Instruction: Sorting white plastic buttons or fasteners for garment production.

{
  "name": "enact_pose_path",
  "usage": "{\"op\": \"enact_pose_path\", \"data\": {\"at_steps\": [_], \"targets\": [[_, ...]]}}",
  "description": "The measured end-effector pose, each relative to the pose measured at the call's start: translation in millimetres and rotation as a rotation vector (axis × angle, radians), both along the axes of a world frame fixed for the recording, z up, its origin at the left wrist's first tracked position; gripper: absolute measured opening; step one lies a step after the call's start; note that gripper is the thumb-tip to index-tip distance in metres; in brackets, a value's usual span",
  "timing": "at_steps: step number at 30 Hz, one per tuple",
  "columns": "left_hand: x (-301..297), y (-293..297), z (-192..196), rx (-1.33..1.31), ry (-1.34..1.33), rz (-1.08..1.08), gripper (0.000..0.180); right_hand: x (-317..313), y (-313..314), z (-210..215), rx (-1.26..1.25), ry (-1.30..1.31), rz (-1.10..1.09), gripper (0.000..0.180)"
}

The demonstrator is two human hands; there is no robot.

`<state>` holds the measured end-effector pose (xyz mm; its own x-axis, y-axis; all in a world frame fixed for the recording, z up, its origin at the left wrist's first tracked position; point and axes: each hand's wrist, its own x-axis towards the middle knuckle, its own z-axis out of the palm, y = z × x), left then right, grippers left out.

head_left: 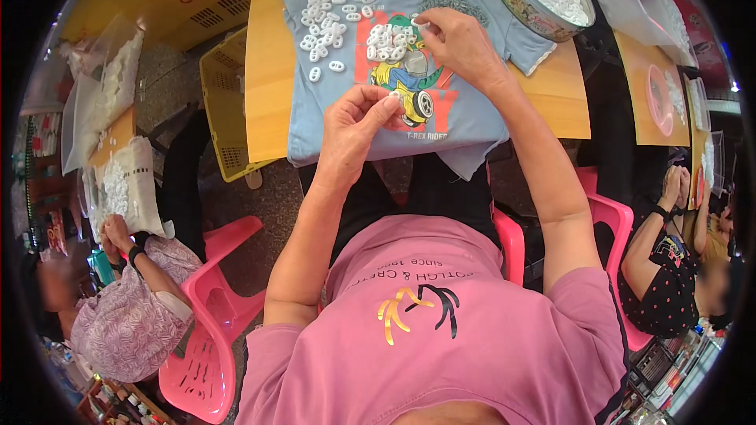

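Note:
My right hand (458, 41) reaches over the far part of a blue printed T-shirt (331, 110) spread on the table. Between its thumb and forefinger is a white oval plastic piece (420, 23). Closer to me, my left hand (356, 122) is closed in a pinch above the shirt's print; a pale speck shows at its fingertips, too small to name. A heap of white two-holed plastic pieces (388, 43) lies between the hands on the far side. More such pieces (321, 27) are scattered to the left. Behind my right hand lies a pile of tiny dark greenish parts (457, 8).
A round decorated tin (524, 9) full of white pieces stands at the table's (264, 102) far right. A yellow crate (220, 102) is left of the table. Pink chairs (213, 315) flank me. People (130, 291) sit at tables on both sides.

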<state>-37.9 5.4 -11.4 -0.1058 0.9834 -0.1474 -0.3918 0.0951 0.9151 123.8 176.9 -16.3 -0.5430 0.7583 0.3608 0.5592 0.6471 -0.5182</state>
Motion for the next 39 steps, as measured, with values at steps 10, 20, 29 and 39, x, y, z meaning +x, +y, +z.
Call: {"op": "enact_pose_path", "data": {"at_steps": [10,20,29,39], "targets": [[14,7,14,0.069,-0.087,0.115,0.017,13,-57,33,-0.997,0.733,0.116,0.026],[25,8,18,0.213,-0.129,0.179,0.017,12,-98,27,-0.961,0.944,0.035,0.022],[28,4,20,0.162,-0.137,0.177,0.018,15,-112,43,-0.824,0.841,0.093,0.029],[26,1,22,0.128,-0.088,0.156,0.016,13,-112,52,-0.802,0.781,0.11,0.027]]}}
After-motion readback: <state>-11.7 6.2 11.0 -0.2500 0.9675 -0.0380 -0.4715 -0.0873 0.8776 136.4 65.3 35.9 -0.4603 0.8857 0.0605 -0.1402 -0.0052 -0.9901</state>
